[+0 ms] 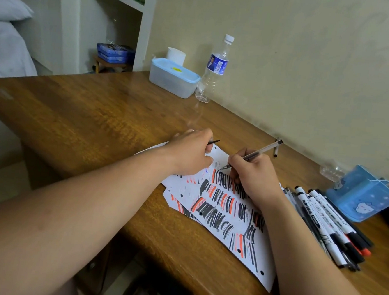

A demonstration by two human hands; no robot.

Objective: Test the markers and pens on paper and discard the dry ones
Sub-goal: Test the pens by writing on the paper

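Observation:
A white paper sheet (234,223) covered in black and red test strokes lies on the wooden desk (92,124), with another sheet under it. My right hand (254,176) grips a clear-barrelled pen (259,150), its tip touching the paper's far part beside faint thin lines. My left hand (193,154) rests on the sheet's far corner with fingers curled round a thin black pen cap (214,142) that pokes out to the right. A pile of markers and pens (330,225) lies to the right of the paper.
A blue pen holder box (363,197) stands at the right by the wall. At the desk's back stand a lidded plastic container (173,77) and a water bottle (213,71). One small dark pen (276,152) lies by the wall. The desk's edge runs near me.

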